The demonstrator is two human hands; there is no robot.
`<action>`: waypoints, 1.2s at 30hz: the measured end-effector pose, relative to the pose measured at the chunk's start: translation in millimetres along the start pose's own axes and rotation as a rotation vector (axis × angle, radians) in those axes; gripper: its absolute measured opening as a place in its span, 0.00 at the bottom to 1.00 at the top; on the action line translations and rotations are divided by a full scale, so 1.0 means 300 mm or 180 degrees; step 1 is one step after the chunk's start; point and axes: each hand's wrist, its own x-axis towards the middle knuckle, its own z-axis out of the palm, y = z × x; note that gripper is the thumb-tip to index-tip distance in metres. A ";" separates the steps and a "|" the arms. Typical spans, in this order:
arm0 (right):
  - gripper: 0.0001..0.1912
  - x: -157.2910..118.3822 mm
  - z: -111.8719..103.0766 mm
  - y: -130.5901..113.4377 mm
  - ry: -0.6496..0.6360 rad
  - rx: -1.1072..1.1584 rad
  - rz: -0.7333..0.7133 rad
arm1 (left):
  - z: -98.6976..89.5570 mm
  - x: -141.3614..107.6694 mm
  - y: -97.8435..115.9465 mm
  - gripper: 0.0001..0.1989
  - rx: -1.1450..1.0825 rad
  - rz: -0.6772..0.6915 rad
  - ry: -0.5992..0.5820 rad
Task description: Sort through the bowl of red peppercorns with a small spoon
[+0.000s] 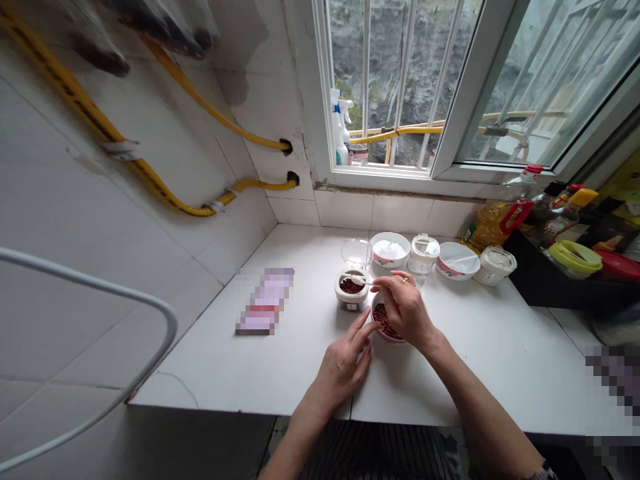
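Observation:
My right hand (407, 307) pinches the handle of a small white spoon (367, 283), whose bowl end is over the mouth of a round jar (352, 303). Dark red beans or similar small grains fill part of that jar. Close beside it, to the right, a bowl (383, 333) contains more reddish-brown grains; my right hand covers much of it from above. At the bowl's left rim is my left hand (345, 363), its fingers bent against the edge and steadying it. A clear lid (356, 252) lies behind the jar.
Behind my hands are a bowl of white powder (390, 260), a lidded jar (424, 252), a white bowl (457, 267) and another lidded jar (495, 267). An oil bottle (493, 223) stands back right, beside a black rack (537, 280). A blurred pinkish packet (267, 300) lies left.

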 end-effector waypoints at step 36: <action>0.07 -0.050 -0.078 0.097 -0.0115 0.1298 0.2028 | -0.003 0.002 -0.002 0.24 -0.0156 0.0058 0.0020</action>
